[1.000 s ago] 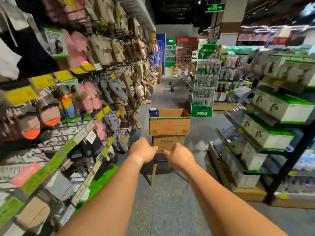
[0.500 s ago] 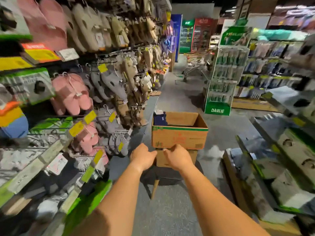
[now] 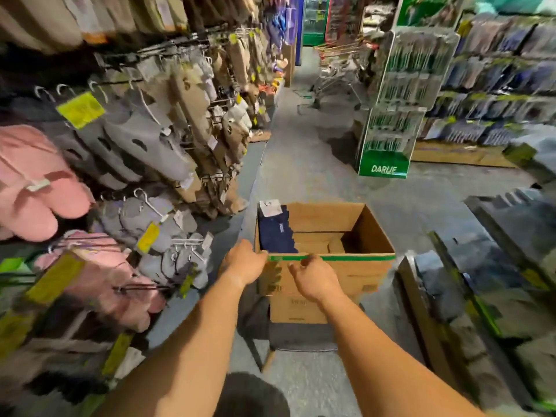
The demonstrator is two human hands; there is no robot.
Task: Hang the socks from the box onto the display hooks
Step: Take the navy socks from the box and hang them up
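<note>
An open cardboard box (image 3: 361, 275) with a green taped rim stands in the aisle on a smaller box. Navy socks (image 3: 275, 231) with a white tag lean against its left inner wall; the remaining floor of the box shows bare cardboard. My left hand (image 3: 243, 263) is at the box's near-left corner, thumb at the rim, its fingers hidden. My right hand (image 3: 313, 278) hovers just in front of the near rim, fingers loosely curled and holding nothing. Display hooks (image 3: 186, 245) stick out of the rack on the left, level with the box.
The left rack (image 3: 144, 139) is crowded with hanging grey, beige and pink slippers and yellow price tags. The smaller box (image 3: 294, 310) rests on a stool. A green DARLIE stand (image 3: 383, 168) and a shopping cart (image 3: 334, 70) are farther down the aisle. Low shelves (image 3: 481, 296) run along the right.
I have walked up to the box and the view has tilted down into it. Both hands have come forward from in front of the lower box to the upper box's near rim.
</note>
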